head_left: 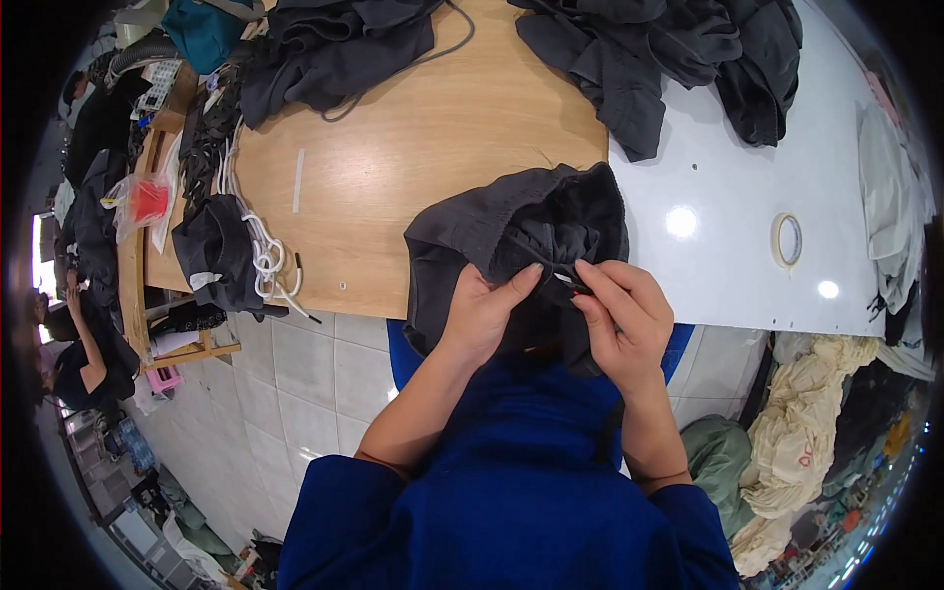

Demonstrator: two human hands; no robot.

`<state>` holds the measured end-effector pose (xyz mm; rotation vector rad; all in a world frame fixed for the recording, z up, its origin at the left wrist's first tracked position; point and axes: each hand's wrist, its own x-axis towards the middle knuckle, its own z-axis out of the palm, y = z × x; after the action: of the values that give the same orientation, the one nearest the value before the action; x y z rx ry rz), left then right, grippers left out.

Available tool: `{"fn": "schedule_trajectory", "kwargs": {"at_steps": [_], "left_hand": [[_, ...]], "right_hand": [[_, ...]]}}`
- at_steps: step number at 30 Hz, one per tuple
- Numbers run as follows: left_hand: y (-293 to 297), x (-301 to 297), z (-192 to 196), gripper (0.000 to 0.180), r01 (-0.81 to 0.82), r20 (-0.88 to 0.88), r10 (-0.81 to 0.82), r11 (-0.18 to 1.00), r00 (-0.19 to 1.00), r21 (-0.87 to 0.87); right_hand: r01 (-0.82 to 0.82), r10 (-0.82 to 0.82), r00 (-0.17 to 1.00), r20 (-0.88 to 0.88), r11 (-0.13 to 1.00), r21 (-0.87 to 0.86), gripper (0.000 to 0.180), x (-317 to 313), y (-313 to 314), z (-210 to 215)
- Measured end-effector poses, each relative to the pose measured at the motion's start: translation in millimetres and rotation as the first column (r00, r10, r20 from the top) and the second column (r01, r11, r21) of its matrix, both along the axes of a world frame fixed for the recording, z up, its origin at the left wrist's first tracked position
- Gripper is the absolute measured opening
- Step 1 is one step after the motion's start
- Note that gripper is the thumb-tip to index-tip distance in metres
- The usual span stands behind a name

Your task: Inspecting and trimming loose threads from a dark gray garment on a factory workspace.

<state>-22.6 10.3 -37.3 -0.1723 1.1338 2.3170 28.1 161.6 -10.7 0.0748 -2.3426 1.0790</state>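
A dark grey garment [457, 226] with a gathered elastic waistband lies over the table's front edge, its waist opening facing up. My left hand [484, 310] grips the waistband at the near side, the thumb pressed on top of the cloth. At the right of the same spot, my right hand [621, 310] is closed in a pinch by the waistband. A small dark item with a pale glint and a red bit shows at its fingertips; its kind is too small to make out. A small white patch, perhaps a label, shows beside those fingertips.
Dark grey garments [344, 49] and another dark pile [659, 59] lie at the back. A tape roll [787, 241] sits on the white table part at right. White cords [265, 251] hang at the left edge. Cream cloth [806, 433] is heaped at lower right. Another person [84, 354] is far left.
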Motion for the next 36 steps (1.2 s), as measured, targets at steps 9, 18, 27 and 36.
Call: {"fn": "schedule_trajectory", "kwargs": {"at_steps": [9, 18, 27, 36], "left_hand": [[-4, 5, 0, 0.026, 0.032, -0.068, -0.035, 0.999, 0.997, -0.043], [-7, 6, 1, 0.03, 0.026, -0.121, -0.039, 0.994, 0.992, -0.104], [-12, 7, -2, 0.037, 0.025, -0.198, -0.048, 0.993, 0.979, -0.113], [-14, 4, -5, 0.041, 0.046, -0.176, -0.06, 0.995, 0.982, -0.086]], "right_hand": [[0.004, 0.003, 0.996, -0.086, 0.996, 0.09, 0.031, -2, -3, 0], [-0.013, 0.017, 0.998, -0.059, 0.997, 0.073, 0.031, 3, -5, 3], [-0.079, 0.089, 0.994, 0.07, 0.988, -0.133, 0.025, 7, -5, 10], [-0.064, 0.098, 0.99, 0.098, 0.952, -0.298, 0.017, 14, -3, 3]]}}
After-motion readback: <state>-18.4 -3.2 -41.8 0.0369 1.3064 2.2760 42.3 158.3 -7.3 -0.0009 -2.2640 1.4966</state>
